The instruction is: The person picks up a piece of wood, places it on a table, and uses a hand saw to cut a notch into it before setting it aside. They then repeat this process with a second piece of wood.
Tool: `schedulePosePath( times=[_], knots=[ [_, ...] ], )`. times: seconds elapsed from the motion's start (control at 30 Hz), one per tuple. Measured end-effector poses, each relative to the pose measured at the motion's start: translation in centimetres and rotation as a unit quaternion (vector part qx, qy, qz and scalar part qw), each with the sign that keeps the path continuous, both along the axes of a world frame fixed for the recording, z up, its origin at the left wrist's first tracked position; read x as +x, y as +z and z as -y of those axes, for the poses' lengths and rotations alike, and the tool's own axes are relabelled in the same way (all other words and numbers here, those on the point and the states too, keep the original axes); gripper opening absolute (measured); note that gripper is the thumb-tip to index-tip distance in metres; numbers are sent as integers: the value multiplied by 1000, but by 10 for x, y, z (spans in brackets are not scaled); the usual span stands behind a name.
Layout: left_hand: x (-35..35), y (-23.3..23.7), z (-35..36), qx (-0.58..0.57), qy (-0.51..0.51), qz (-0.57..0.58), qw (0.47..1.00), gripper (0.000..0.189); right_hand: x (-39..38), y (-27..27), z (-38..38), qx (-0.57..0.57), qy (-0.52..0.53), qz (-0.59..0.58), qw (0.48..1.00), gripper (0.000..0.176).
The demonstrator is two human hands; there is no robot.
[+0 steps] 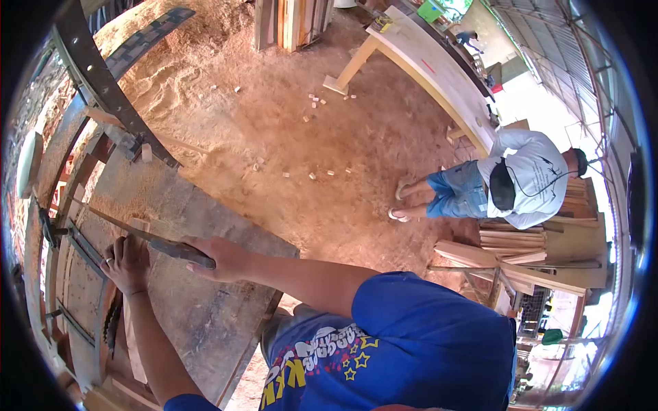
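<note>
My right hand point(218, 259) is closed around the dark handle of a long, narrow-bladed hand tool point(122, 226). Its thin, brownish blade points up and left across the workbench point(199, 301), passing just above the fingers of my left hand. With a ring on one finger, my left hand point(127, 266) curls over a light wooden strip point(140, 225) at the bench's left side. Part of that strip lies hidden under the hand and the tool.
Metal bars and clamps point(82, 246) line the bench's left edge, with a toothed blade point(111, 322) below. Sawdust and small wood blocks point(315, 103) litter the floor. A person point(528, 178) stands at a long table point(439, 65), near stacked planks point(510, 240).
</note>
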State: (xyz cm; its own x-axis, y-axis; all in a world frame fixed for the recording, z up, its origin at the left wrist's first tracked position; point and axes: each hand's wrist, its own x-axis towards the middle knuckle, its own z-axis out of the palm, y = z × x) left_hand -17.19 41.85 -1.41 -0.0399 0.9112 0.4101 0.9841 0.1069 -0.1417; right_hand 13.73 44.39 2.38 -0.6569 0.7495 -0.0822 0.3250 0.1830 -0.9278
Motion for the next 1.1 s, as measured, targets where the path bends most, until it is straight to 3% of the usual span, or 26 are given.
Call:
schedulePosePath(
  times=[0.17, 0.27, 0.57, 0.67, 0.87, 1.1],
  knots=[
    [5, 2, -3, -25, 27, 9, 999, 34, -2, -10, 7, 70, -26, 36, 997, 66],
    [20, 18, -7, -36, 38, -1, 999, 31, 0, -1, 5, 28, -18, 43, 999, 69],
    [14, 3, -7, -14, 31, -5, 999, 30, 1, 3, 4, 5, -13, 22, 1000, 65],
    [20, 15, -6, -86, 55, 1, 995, 38, 1, 0, 4, 33, -20, -11, 999, 67],
    [11, -1, -6, -101, 61, -44, 992, 54, 2, 5, 2, 9, -13, 9, 1000, 67],
    [7, -6, -6, -102, 62, -34, 992, 52, 4, 13, -1, -12, 2, 22, 1000, 67]
  ],
)
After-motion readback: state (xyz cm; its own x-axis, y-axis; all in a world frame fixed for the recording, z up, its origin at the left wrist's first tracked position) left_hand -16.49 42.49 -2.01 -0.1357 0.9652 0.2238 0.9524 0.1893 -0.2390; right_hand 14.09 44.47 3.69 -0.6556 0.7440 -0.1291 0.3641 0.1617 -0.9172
